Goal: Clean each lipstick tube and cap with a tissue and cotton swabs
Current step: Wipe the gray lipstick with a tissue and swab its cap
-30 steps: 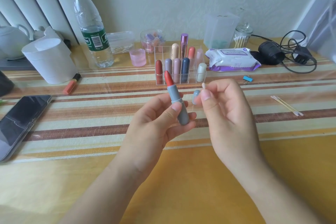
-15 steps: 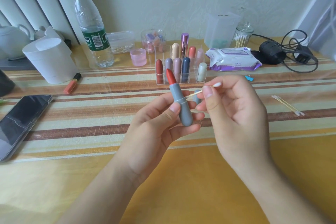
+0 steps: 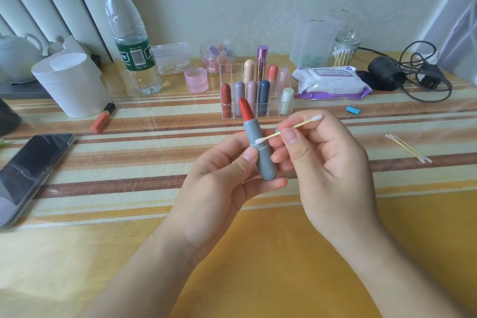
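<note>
1. Head view: your left hand (image 3: 219, 183) grips the open lipstick tube (image 3: 260, 155) upright above the desk's middle. Your right hand (image 3: 327, 162) pinches a cotton swab (image 3: 291, 128), its tip touching the tube's grey seam.
2. Risk: the red bullet (image 3: 245, 110) stands exposed just above, so an upward slip would smear it.
3. Writing: the water bottle (image 3: 131, 33) label and the wipes pack (image 3: 330, 82) print are too blurred to read.
</note>
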